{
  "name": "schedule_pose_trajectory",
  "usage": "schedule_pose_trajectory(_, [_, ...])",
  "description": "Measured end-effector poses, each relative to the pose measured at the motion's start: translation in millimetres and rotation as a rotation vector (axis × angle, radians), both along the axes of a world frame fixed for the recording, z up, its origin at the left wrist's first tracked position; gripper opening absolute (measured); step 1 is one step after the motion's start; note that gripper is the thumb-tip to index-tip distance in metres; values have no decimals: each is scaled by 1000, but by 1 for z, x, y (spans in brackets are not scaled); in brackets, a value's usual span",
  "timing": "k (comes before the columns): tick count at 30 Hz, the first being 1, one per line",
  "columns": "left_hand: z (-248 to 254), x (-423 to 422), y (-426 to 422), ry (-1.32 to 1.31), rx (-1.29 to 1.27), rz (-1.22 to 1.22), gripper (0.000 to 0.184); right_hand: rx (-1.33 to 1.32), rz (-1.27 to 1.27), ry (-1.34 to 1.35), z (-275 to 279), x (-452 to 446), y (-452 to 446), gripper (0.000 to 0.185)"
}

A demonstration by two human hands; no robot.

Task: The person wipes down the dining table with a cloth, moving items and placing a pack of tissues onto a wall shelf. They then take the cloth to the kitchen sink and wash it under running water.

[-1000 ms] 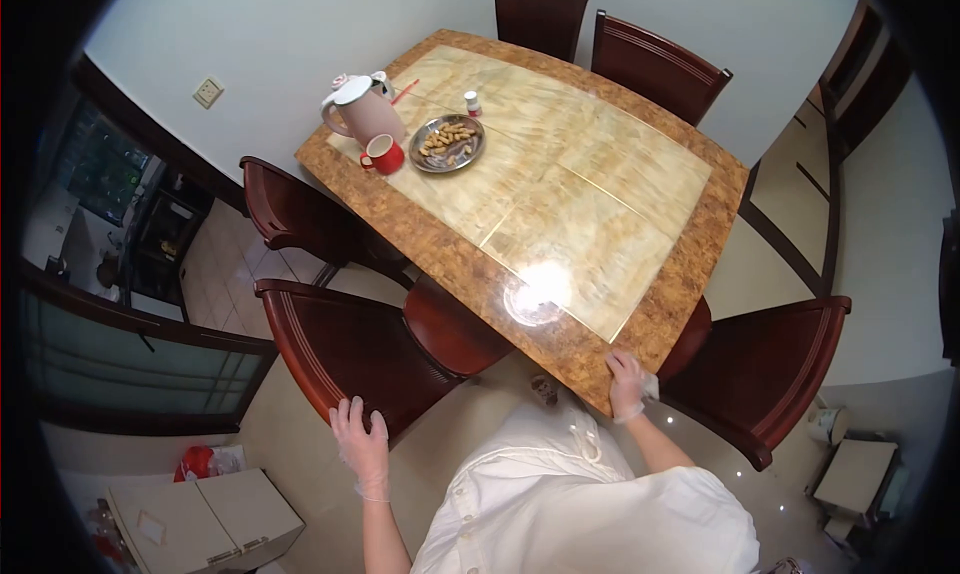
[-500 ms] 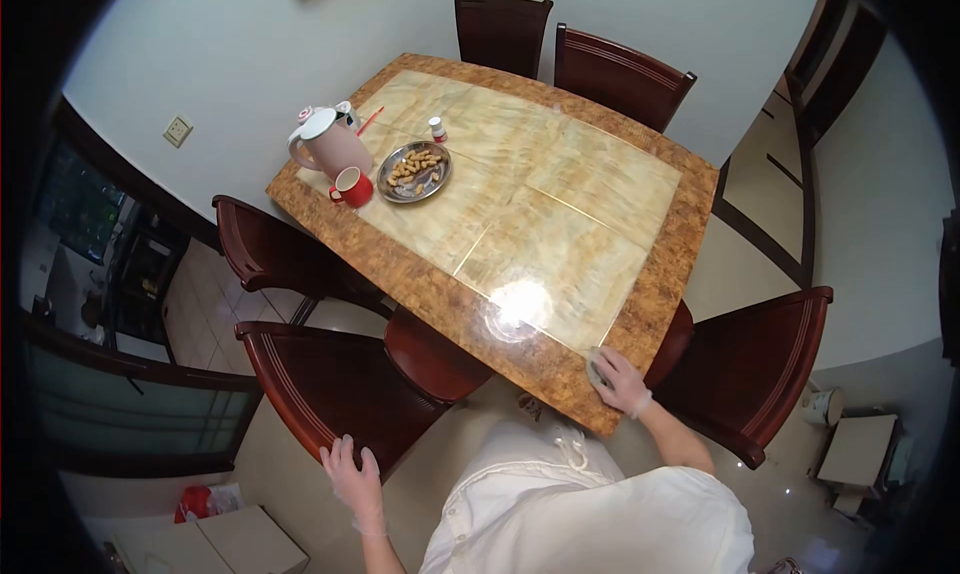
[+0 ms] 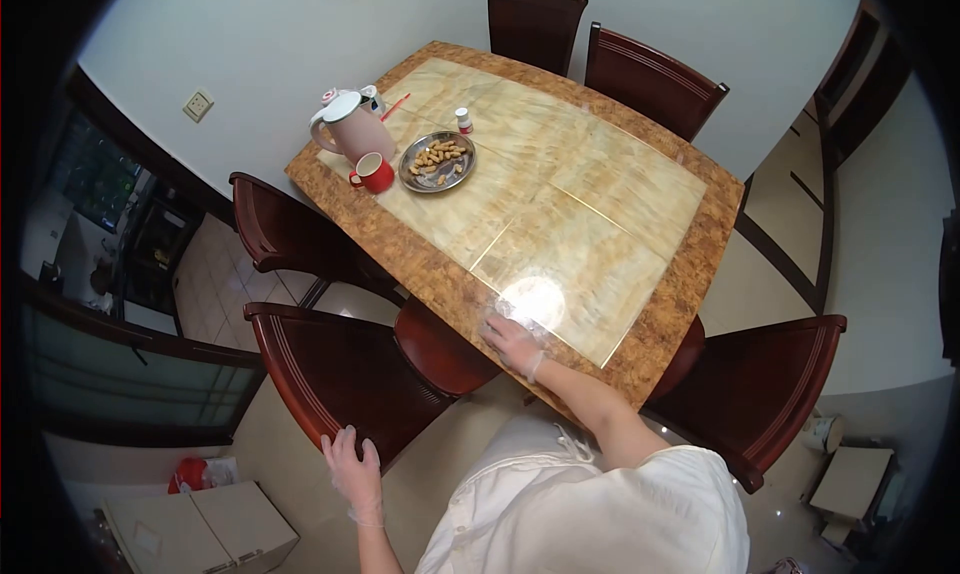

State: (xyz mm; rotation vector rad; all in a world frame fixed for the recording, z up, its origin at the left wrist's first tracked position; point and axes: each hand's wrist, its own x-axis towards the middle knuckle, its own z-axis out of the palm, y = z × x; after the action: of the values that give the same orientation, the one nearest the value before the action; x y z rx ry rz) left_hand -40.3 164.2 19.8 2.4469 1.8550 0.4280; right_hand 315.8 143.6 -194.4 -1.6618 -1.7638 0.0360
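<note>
Brown stone-patterned border and a glossy cream centre make up the table (image 3: 600, 204), which fills the middle of the view, its near edge in front of the person. Dark red chairs stand round it: the near chair (image 3: 345, 374) at the lower left, the side chair (image 3: 765, 394) at the right, the corner chair (image 3: 290, 224) at the far left and two back chairs (image 3: 655, 79) along the far side. The person wears a white shirt (image 3: 610, 514).

A pinkish kettle (image 3: 360, 132) with a white lid stands near the table's left corner. Just beside it lies a round metal plate (image 3: 420, 183). The right hand (image 3: 515, 345), in a clear glove, is on the table's near border, beside the bright reflection; its fingers are bent down, and whether they are closed on anything cannot be told. The left hand (image 3: 354, 474), also gloved, is at the near chair's top rail, fingers apart; contact is unclear.

A red mug (image 3: 374, 175) stands between kettle and near border. Beyond the plate stands a small white bottle (image 3: 464, 121). Peanuts (image 3: 437, 156) lie on the plate.
</note>
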Motion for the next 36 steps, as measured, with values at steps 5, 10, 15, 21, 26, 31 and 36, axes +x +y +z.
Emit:
schedule_pose_trajectory(5, [1, -1, -2, -17, 9, -20, 31, -77, -251, 629, 7, 8, -58, 45])
schedule_pose_trajectory(10, [1, -1, -2, -16, 25, -40, 31, -195, -374, 258, 51, 18, -240, 41])
schedule_pose_trajectory(15, [3, 2, -1, -5, 8, -22, 30, -164, -26, -68, 49, 7, -230, 41])
schedule_pose_trajectory(21, [7, 7, 0, 16, 8, 7, 30, -105, 289, -104, 32, 8, -74, 48])
schedule_pose_trajectory(26, [6, 8, -1, -4, 6, 24, 30, -134, 294, 7, 0, 1, 46, 52])
schedule_pose_trajectory(31, [7, 5, 0, -17, 16, 27, 29, -394, -44, 1060, 52, 11, 9, 46])
schedule_pose_trajectory(36, [4, 1, -2, -47, 21, 21, 29, -168, -529, 890, 52, 69, -158, 43])
